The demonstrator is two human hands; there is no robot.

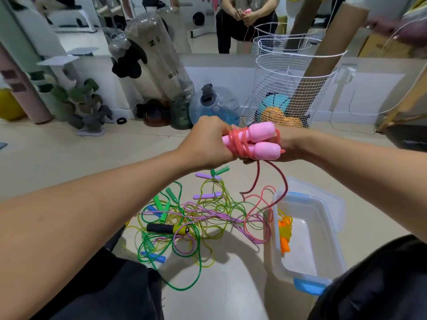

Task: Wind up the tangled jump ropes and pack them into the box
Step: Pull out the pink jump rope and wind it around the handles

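**Pink rope being held up between both hands, over the pile**

The left hand is clenching around one end of the two pink handles, which are lying side by side with several turns of the pink cord wrapped about their middle. The right hand is sitting against the far ends of the handles, behind them; its fingers are mostly hidden, though they seem to be curling around the handle ends and the cord there. From under the two hands the loose remainder of the pink cord is hanging down, dark in shadow at first, then trailing to the floor just beside the box.

Below the left hand, on the pale floor, the tangled ropes are lying in a heap: green, yellow and braided purple cords with green, blue and lilac handles, and a black handle with a yellow tip near the middle.

Below the right hand the clear plastic box is standing open, blue clips at its rim, its lid seeming to lie beneath it. An orange rope is resting inside, against the wall nearest the heap.

Beyond the hands a white wire basket is standing by the wall, holding cardboard tubes.
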